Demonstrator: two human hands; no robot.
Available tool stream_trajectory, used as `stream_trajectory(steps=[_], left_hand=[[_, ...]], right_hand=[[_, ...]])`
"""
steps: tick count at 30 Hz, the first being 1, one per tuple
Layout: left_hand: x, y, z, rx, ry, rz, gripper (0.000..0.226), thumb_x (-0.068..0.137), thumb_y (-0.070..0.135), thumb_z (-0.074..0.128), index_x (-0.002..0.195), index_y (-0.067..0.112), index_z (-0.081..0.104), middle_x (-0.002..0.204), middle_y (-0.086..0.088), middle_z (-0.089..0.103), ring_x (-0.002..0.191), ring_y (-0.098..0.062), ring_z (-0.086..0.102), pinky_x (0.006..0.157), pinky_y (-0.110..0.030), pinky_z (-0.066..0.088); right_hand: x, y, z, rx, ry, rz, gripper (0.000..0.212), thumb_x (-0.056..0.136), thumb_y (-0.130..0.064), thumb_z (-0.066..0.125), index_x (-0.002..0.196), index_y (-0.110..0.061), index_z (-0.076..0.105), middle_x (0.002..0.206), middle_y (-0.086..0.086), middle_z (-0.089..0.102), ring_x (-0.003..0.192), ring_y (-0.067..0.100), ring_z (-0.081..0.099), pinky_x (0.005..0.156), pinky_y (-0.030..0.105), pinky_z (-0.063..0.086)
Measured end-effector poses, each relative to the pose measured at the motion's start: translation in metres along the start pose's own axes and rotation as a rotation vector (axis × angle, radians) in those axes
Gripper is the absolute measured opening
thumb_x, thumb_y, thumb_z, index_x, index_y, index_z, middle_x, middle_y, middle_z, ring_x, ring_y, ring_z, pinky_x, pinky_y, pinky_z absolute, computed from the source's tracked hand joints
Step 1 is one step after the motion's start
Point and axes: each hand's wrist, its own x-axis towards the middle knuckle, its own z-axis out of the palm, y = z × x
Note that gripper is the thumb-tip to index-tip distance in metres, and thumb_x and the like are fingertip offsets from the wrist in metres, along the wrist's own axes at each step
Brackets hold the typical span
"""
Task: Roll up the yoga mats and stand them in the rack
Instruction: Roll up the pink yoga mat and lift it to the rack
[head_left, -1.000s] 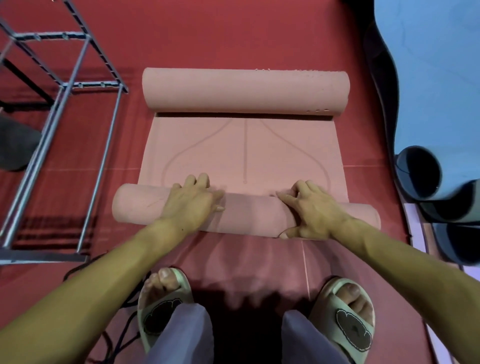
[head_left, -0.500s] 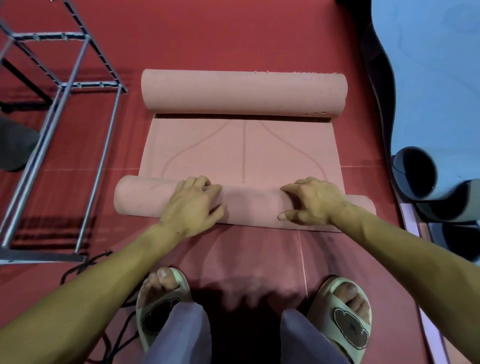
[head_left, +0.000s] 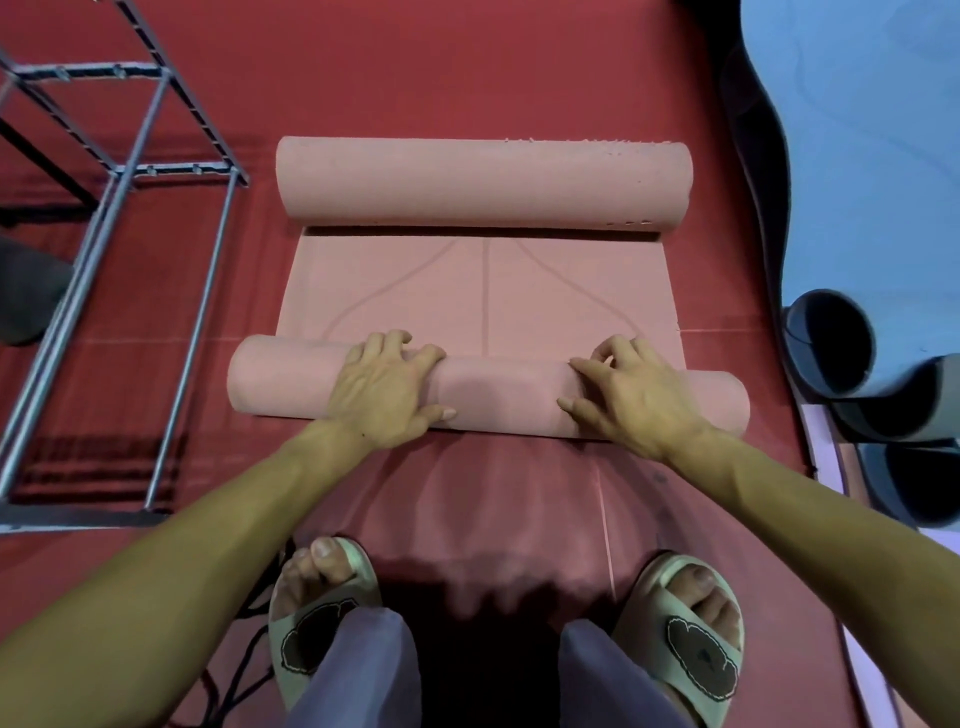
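Floor (head_left: 467, 67): we see a red, matte covering, flat, with a few thin pale seams; bare stretches lie beyond the far roll and between the mat and the rack.
Blue mat (head_left: 862, 171): we see a smooth pale-blue sheet spread at the right, with a wavy dark edge; its near end curls into dark, hollow tubes (head_left: 831, 348) well apart from the pink mat.
Rack (head_left: 130, 218): we see grey metal tubes bolted into an open box frame at the left, standing near the pink mat's left edge with a strip of red floor between.
Pink mat (head_left: 478, 296): we see a soft, matte, foam-like sheet lying in the middle of the floor, with faint curved lines and one straight centre line; each end is wound into a cylinder, and a flat stretch lies between them.
Far roll (head_left: 483, 182): thicker, even, with a slightly ragged upper right edge.
Near roll (head_left: 498, 389): thinner, longer than the flat part is wide, its ends jutting out on both sides.
Left hand (head_left: 384, 389): our fingers are curled over the top of the near roll, gripping it left of centre.
Right hand (head_left: 634, 400): our fingers are bent and spread over the roll right of centre, the thumb against its near side.
Sandals (head_left: 322, 623): pale, soft straps with dark patches, on the floor just behind the near roll.
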Motion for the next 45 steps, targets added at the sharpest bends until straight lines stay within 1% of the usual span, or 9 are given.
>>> stream_trajectory(steps=[3,6,12,18,24,29,34,38,45], left_hand=[[-0.002,0.003,-0.001,0.074,0.038,-0.019,0.073,0.084,0.079,0.058,0.144,0.038,0.048,0.128,-0.006,0.05,0.119,-0.03,0.049,0.099,-0.047,0.041],[0.002,0.005,-0.005,0.095,0.022,-0.026,0.071,0.086,0.078,0.055,0.143,0.037,0.047,0.125,-0.005,0.053,0.117,-0.029,0.052,0.099,-0.048,0.043],[0.004,0.007,-0.002,0.058,0.052,-0.025,0.061,0.094,0.068,0.051,0.139,0.026,0.046,0.131,-0.012,0.057,0.123,-0.036,0.052,0.104,-0.057,0.04],[-0.001,0.015,0.009,0.149,0.215,-0.105,0.059,0.102,0.061,0.044,0.145,0.022,0.051,0.131,-0.022,0.055,0.115,-0.04,0.052,0.103,-0.057,0.04],[0.01,0.006,0.001,0.089,0.159,-0.112,0.075,0.093,0.075,0.034,0.137,0.019,0.054,0.137,-0.02,0.057,0.128,-0.043,0.049,0.108,-0.055,0.04],[0.028,0.0,-0.012,0.055,0.048,-0.129,0.096,0.07,0.086,0.051,0.145,0.026,0.05,0.144,-0.019,0.046,0.133,-0.039,0.041,0.112,-0.051,0.036],[0.04,-0.005,0.0,0.272,-0.006,-0.074,0.121,0.06,0.067,0.089,0.156,0.023,0.029,0.14,-0.013,0.047,0.129,-0.035,0.046,0.114,-0.049,0.034],[0.045,-0.008,-0.004,0.3,0.023,-0.041,0.111,0.057,0.066,0.091,0.145,0.023,0.039,0.13,-0.008,0.057,0.121,-0.031,0.053,0.102,-0.047,0.041],[0.041,-0.008,-0.014,0.152,-0.152,-0.063,0.099,0.059,0.065,0.09,0.134,0.023,0.041,0.13,-0.003,0.06,0.124,-0.029,0.053,0.099,-0.045,0.042]], right_hand=[[-0.007,0.004,0.006,-0.069,-0.013,-0.05,0.092,0.079,-0.076,0.068,0.146,-0.014,0.048,0.129,0.007,0.054,0.116,0.032,0.05,0.098,0.049,0.051],[-0.011,0.004,0.009,-0.107,-0.021,-0.063,0.094,0.073,-0.06,0.083,0.145,-0.013,0.046,0.138,0.007,0.053,0.121,0.034,0.049,0.104,0.05,0.048],[-0.015,-0.005,0.017,-0.231,0.04,-0.036,0.094,0.081,-0.045,0.078,0.158,-0.008,0.038,0.152,0.02,0.045,0.13,0.045,0.045,0.113,0.056,0.039],[0.003,-0.003,0.004,-0.366,0.001,0.022,0.095,0.07,-0.031,0.089,0.153,-0.015,0.046,0.118,0.015,0.052,0.1,0.035,0.053,0.08,0.045,0.051],[0.015,0.004,-0.004,-0.298,-0.025,0.026,0.085,0.065,-0.046,0.091,0.133,-0.013,0.052,0.117,0.006,0.062,0.104,0.031,0.061,0.089,0.043,0.053],[0.021,-0.003,-0.002,-0.245,-0.057,0.072,0.093,0.072,-0.043,0.082,0.148,-0.005,0.045,0.147,0.02,0.049,0.132,0.045,0.047,0.114,0.053,0.039],[0.029,0.0,-0.002,-0.326,-0.085,0.12,0.115,0.063,-0.061,0.086,0.154,-0.011,0.035,0.139,0.019,0.048,0.118,0.043,0.05,0.106,0.057,0.041],[0.027,0.016,-0.001,-0.272,-0.019,0.046,0.111,0.057,-0.048,0.092,0.151,-0.019,0.043,0.132,0.011,0.056,0.115,0.036,0.055,0.103,0.049,0.045],[0.035,0.028,-0.016,-0.131,-0.249,0.068,0.101,0.044,-0.075,0.07,0.139,-0.044,0.052,0.125,-0.003,0.061,0.117,0.028,0.056,0.091,0.046,0.051]])
